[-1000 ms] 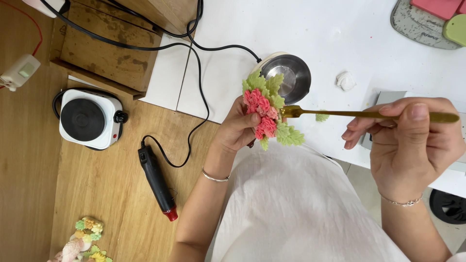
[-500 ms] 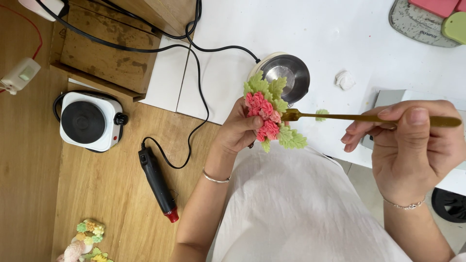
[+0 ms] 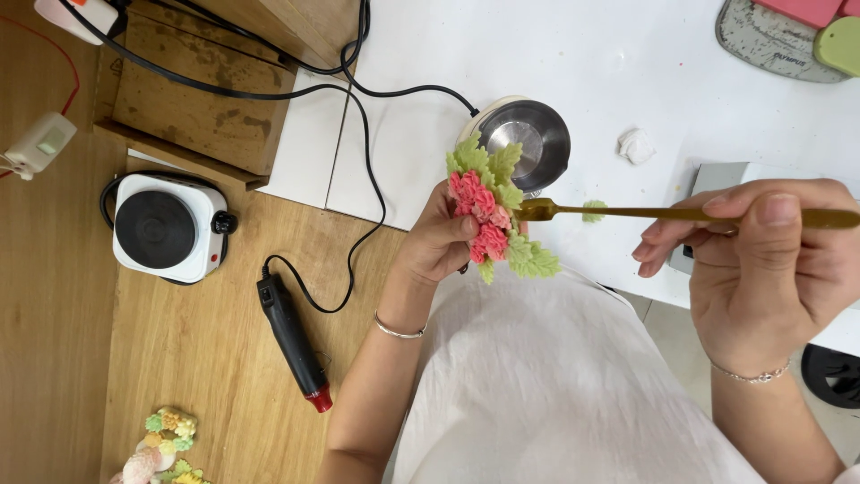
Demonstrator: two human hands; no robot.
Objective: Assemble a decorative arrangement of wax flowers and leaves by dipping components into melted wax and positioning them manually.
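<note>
I hold the flower cluster [image 3: 493, 215] in my left hand [image 3: 441, 244], fingers pinched around its left edge, raised above the counter [image 3: 573, 63] just in front of the small metal pot [image 3: 526, 136]. My right hand [image 3: 761, 260] grips a slim gold tool [image 3: 663, 213] between thumb and fingers, with the tool's tip touching the right side of the cluster. State of the work, as I judge it: the cluster already carries several pink blossoms ringed with green fern-like leaves, so most of the assembly appears complete; one small green piece [image 3: 594, 211] sits at the tool shaft, which suggests leaf placement on the right side is unfinished. A white lump [image 3: 637, 145] lies on the counter near the pot. To the left, on the wooden surface [image 3: 197, 358], stand a white hotplate [image 3: 166, 229] and a black heat tool with a red tip [image 3: 294, 339], both well apart from my hands. Limits of view: the back of the cluster is hidden by my left hand, so I cannot tell what it is built on. The pot's contents are not readable. Other finished pieces [image 3: 166, 448] at the bottom left are cut off by the frame edge.
</note>
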